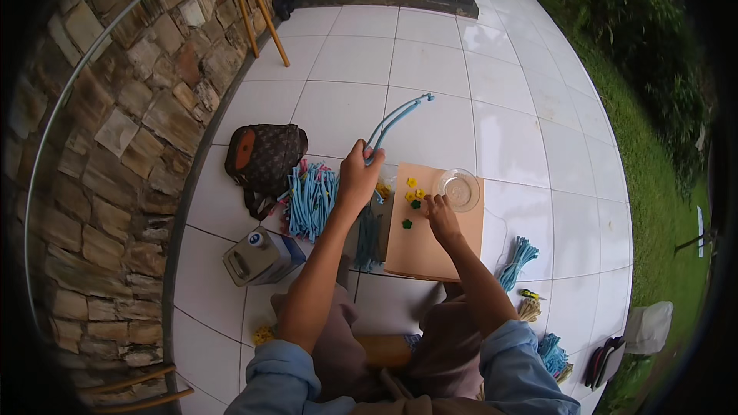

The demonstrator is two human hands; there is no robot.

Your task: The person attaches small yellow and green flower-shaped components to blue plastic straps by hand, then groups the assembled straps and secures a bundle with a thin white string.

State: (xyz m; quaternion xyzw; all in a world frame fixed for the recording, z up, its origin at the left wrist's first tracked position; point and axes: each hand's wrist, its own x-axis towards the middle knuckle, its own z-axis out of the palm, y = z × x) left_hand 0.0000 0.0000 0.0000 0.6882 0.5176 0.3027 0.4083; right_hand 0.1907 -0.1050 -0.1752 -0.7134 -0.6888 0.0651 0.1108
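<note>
My left hand (360,177) is raised over the left edge of a tan board (413,250), closed around a few thin light-blue stems (401,113) that slant up and to the right. Over the board, my right hand (442,217) reaches down with its fingers curled together. Its fingertips are beside small yellow flower-shaped pieces (411,182) and a dark green one; whatever they pinch is too small to make out. Another green piece (407,224) lies apart, nearer to me. A clear round dish (460,190) stands at the board's far right corner.
Left of the board lie a big pile of blue stems (311,201), a brown patterned backpack (265,155) and a grey metal can (261,257). On the right are blue bundles (519,261) and a yellow-green tool (530,294). A stone wall (115,131) bounds the left side.
</note>
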